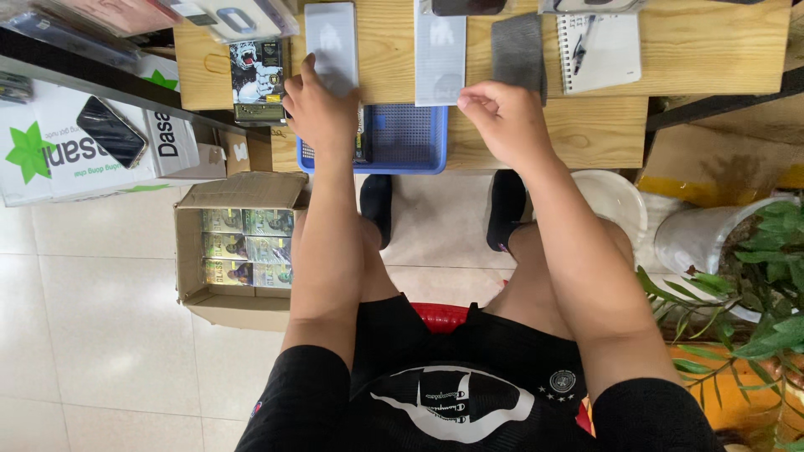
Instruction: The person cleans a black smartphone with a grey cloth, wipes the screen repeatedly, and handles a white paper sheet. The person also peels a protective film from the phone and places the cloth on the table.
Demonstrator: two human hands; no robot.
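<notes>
— While the person sat at the wooden table (712,59), where did the work stand?

— Early to middling, I'd judge. The left hand (321,111) lay flat, fingers spread, on the near end of a pale translucent sleeve (331,38); it pressed rather than gripped. A second pale sleeve (440,54) lay just to its right, untouched, and a grey cloth (517,48) beyond that.

— And the right hand (502,121)?

— Loosely curled over the table's near edge, thumb and fingertips drawn together. Whether it pinched anything small, I couldn't tell.

— What seemed done?

— Little was visibly finished. The blue tray (410,138) between the hands looked nearly bare, and the cardboard box (239,251) on the floor to the left was full of packets. A printed packet (257,79) sat at the table's left end.
</notes>
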